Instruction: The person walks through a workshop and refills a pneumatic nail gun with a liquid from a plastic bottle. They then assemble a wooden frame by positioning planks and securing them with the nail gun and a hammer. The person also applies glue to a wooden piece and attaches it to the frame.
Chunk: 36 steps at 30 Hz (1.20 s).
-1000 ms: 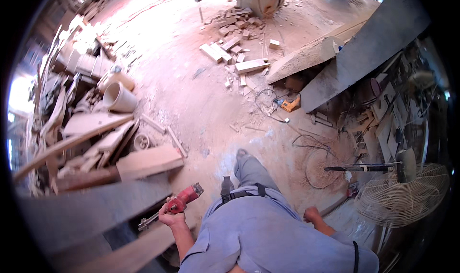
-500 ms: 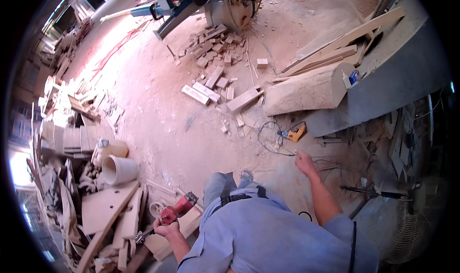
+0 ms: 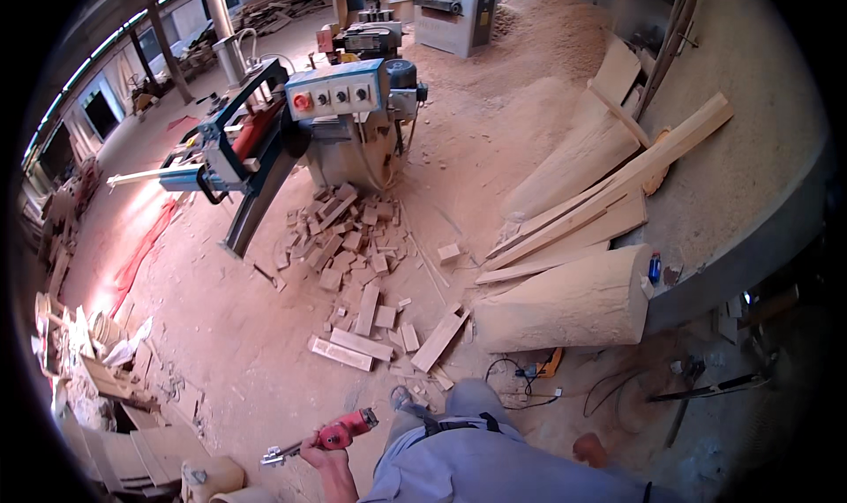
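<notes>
Head view: near left, the left hand (image 3: 324, 458) clasps a red, silver-ended metal power tool (image 3: 339, 434). Near right, the right hand (image 3: 590, 450) shows blurred; I cannot tell its finger pose.

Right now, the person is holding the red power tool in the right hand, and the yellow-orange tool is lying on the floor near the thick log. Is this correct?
Not quite: the hand is wrong. The head view shows the red power tool in the left hand. The yellow-orange tool does lie on the floor near the thick log.
</notes>
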Each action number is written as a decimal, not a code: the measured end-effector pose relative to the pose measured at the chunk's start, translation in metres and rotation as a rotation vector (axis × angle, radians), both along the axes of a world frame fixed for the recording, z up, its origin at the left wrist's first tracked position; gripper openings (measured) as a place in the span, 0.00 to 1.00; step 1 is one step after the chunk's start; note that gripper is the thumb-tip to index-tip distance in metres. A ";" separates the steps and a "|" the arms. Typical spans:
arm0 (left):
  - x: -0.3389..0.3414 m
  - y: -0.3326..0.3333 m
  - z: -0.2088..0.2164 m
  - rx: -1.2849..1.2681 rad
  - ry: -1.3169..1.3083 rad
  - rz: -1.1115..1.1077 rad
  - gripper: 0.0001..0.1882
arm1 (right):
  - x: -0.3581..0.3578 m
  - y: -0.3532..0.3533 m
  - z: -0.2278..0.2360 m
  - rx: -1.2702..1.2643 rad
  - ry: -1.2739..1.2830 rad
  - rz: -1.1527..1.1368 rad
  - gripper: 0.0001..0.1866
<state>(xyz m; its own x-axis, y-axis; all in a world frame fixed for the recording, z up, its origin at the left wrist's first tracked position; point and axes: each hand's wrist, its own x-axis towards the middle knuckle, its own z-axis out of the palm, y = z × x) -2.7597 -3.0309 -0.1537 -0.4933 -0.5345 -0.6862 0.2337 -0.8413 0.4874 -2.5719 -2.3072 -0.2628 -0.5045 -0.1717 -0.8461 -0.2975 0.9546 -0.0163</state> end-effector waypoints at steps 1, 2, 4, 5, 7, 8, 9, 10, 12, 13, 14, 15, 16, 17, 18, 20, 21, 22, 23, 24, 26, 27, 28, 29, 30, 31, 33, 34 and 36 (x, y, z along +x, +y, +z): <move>-0.036 -0.008 0.007 -0.003 0.039 -0.055 0.10 | 0.014 0.000 -0.004 -0.024 -0.132 -0.026 0.09; -0.086 -0.002 0.032 0.027 0.053 -0.093 0.11 | 0.007 -0.018 0.001 -0.031 -0.169 -0.147 0.09; -0.184 0.017 0.059 -0.044 0.052 -0.256 0.10 | 0.001 -0.056 0.023 -0.035 -0.149 -0.477 0.09; -0.223 0.008 0.031 -0.043 0.183 -0.330 0.14 | -0.025 -0.065 0.024 -0.058 -0.114 -0.501 0.09; -0.298 0.036 0.062 -0.093 0.223 -0.447 0.20 | -0.068 -0.088 0.029 -0.116 -0.062 -0.497 0.09; -0.333 0.045 0.075 -0.137 0.242 -0.502 0.23 | -0.096 -0.093 0.024 -0.159 0.019 -0.429 0.09; -0.366 0.052 0.077 -0.168 0.329 -0.490 0.25 | -0.124 -0.101 0.020 -0.223 0.093 -0.301 0.09; -0.400 0.061 0.081 -0.169 0.347 -0.521 0.27 | -0.159 -0.101 0.016 -0.281 0.220 -0.148 0.09; -0.469 0.079 0.118 0.067 0.466 -0.654 0.28 | -0.241 -0.089 -0.001 -0.297 0.326 -0.149 0.09; -0.505 0.096 0.127 0.081 0.469 -0.570 0.26 | -0.313 -0.097 0.002 -0.128 0.084 -0.657 0.11; -0.542 0.117 0.132 0.188 0.571 -0.603 0.26 | -0.396 -0.113 0.015 -0.094 0.146 -0.818 0.12; -0.580 0.137 0.133 0.236 0.697 -0.642 0.26 | -0.442 -0.098 0.002 -0.119 0.381 -1.005 0.15; -0.613 0.155 0.149 0.202 0.660 -0.671 0.26 | -0.499 -0.097 0.006 -0.333 0.616 -1.084 0.20; -0.650 0.176 0.161 0.160 0.657 -0.703 0.27 | -0.588 -0.112 0.028 -0.413 0.399 -1.328 0.25; -0.679 0.207 0.172 0.213 0.619 -0.760 0.27 | -0.622 -0.073 -0.005 -0.276 0.655 -0.801 0.22; -0.719 0.216 0.192 0.188 0.549 -0.731 0.27 | -0.804 -0.169 0.134 -0.671 0.485 -1.077 0.20; -0.753 0.234 0.189 0.214 0.573 -0.744 0.27 | -0.860 -0.187 0.169 -0.848 0.451 -1.149 0.26; -0.779 0.253 0.197 0.243 0.561 -0.777 0.27 | -0.903 -0.189 0.179 -0.868 0.573 -1.023 0.28; -0.808 0.268 0.205 0.255 0.563 -0.800 0.26 | -0.946 -0.203 0.212 -0.996 0.588 -0.981 0.32; -0.837 0.283 0.212 0.267 0.573 -0.825 0.26 | -0.981 -0.212 0.241 -1.084 0.683 -0.897 0.33; -0.899 0.312 0.230 0.285 0.613 -0.879 0.19 | -1.038 -0.213 0.275 -1.195 0.805 -0.820 0.36; -0.931 0.329 0.231 0.290 0.638 -0.873 0.12 | -1.064 -0.207 0.275 -1.219 0.832 -0.824 0.36; -0.962 0.345 0.235 0.293 0.653 -0.868 0.06 | -1.088 -0.203 0.280 -1.245 0.851 -0.835 0.37; -0.996 0.359 0.238 0.276 0.650 -0.869 0.05 | -1.118 -0.198 0.289 -1.266 0.863 -0.846 0.37; -1.028 0.371 0.231 0.326 0.664 -0.895 0.04 | -1.150 -0.192 0.297 -1.284 0.874 -0.849 0.36; -1.064 0.383 0.230 0.377 0.664 -0.923 0.04 | -1.186 -0.187 0.303 -1.300 0.876 -0.864 0.35; -1.122 0.415 0.248 0.424 0.670 -0.995 0.09 | -1.256 -0.166 0.292 -1.234 0.790 -0.921 0.33; -1.152 0.431 0.252 0.452 0.664 -1.026 0.13 | -1.292 -0.157 0.286 -1.195 0.740 -0.947 0.32; -1.215 0.459 0.256 0.456 0.662 -1.036 0.19 | -1.362 -0.139 0.274 -1.178 0.912 -0.962 0.29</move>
<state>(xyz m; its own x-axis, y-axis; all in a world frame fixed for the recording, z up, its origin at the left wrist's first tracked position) -3.9744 -2.5722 0.1020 -0.8438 0.5077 -0.1740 -0.5326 -0.8319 0.1560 -3.9344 -2.4466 0.0108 -0.9792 0.1882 0.0760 0.0026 0.3860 -0.9225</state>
